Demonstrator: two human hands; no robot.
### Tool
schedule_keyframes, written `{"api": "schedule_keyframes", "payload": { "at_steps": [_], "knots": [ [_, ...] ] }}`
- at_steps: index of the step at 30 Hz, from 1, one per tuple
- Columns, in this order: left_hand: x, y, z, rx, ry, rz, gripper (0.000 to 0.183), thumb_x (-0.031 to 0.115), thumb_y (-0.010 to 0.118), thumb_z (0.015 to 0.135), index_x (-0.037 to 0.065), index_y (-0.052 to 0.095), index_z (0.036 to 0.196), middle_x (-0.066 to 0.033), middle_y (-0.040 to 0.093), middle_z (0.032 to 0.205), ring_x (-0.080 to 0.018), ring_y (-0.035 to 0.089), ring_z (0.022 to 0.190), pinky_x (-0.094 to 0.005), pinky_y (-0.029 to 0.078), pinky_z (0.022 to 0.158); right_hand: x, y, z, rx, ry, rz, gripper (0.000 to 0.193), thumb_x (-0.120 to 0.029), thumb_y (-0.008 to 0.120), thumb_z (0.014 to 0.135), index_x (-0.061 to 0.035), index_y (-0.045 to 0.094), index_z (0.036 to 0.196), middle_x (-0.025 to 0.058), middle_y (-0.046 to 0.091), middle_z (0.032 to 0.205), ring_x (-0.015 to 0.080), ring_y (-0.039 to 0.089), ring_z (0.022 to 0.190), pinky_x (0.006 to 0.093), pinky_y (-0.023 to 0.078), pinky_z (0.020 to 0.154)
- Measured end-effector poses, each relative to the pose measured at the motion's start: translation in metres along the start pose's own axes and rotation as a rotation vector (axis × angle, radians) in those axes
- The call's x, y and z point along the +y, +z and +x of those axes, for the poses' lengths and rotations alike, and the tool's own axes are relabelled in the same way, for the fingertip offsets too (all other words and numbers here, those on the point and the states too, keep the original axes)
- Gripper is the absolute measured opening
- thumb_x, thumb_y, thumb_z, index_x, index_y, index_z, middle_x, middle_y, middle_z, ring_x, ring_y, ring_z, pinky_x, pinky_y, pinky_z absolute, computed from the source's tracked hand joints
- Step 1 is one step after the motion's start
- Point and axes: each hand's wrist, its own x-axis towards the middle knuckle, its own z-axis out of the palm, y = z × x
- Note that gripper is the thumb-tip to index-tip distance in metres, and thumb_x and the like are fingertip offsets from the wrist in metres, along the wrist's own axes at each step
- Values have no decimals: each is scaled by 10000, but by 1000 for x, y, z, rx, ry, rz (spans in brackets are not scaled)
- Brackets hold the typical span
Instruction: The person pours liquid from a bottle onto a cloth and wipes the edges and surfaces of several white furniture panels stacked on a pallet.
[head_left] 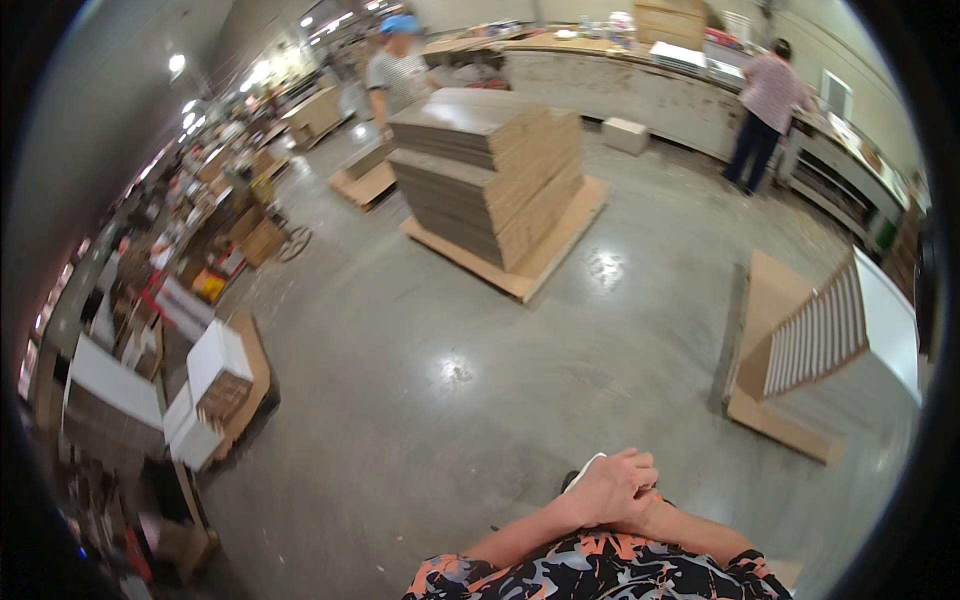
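Note:
My left hand (618, 484) crosses in front of my body with its fingers curled over my right hand (641, 511). The two hands are clasped together at the lower middle of the head view. My right hand is largely covered, and its fingers do not show. A small white thing with a dark edge (591, 471) peeks out just beyond my left wrist; whether it is held or lies on the floor beyond, I cannot make out.
A tall stack of flat cardboard sheets (490, 180) stands on a pallet (560, 255) ahead. White-faced panels (845, 350) rest on cardboard at right; white boxes (220, 370) sit at left. One person (400, 75) is behind the stack, another (765, 110) at the back-right workbench (620, 95).

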Motion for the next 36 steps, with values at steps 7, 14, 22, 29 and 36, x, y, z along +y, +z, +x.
{"api": "schedule_keyframes", "payload": {
  "at_steps": [7, 14, 22, 29, 36],
  "knots": [
    [-27, -16, 4, 198, -147, -9, 164, 178, 649, 762, 94, 529, 690, -23, 524, 742, -226, 561, 770, -375, 478, 577, 24, -15, 59, -47, -61, -14, 298, -100, 715, 696, -61, 630, 979, 119, 623, 1005, 277, 602, 949, 380, 503, 767],
    [-52, -7, 57, 170, -260, 41, 136, 173, 664, 764, 85, 566, 730, -37, 534, 760, -236, 576, 762, -382, 476, 583, 51, -41, 118, -146, -253, 57, 300, -99, 721, 687, -62, 632, 971, 117, 623, 997, 280, 609, 932, 382, 507, 752],
    [-84, 3, 183, 123, -227, 182, 120, 193, 635, 770, 94, 572, 746, -28, 549, 766, -235, 580, 759, -393, 496, 551, 125, -112, 161, -265, -349, 91, 303, -98, 728, 677, -63, 635, 963, 116, 624, 987, 283, 617, 912, 384, 512, 735],
    [-88, 13, 265, 300, -294, 225, 152, 167, 634, 741, 72, 536, 673, -37, 525, 740, -233, 564, 734, -392, 479, 522, 178, -172, 197, -401, -392, 115, 306, -97, 734, 667, -63, 637, 956, 114, 625, 979, 286, 623, 895, 385, 516, 720],
    [-115, 0, 302, 310, -331, 236, 157, 162, 641, 735, 76, 529, 668, -42, 512, 725, -228, 556, 719, -386, 475, 526, 189, -193, 240, -455, -441, 141, 309, -95, 740, 658, -64, 639, 948, 113, 626, 971, 290, 630, 877, 387, 521, 705]
  ]
}}
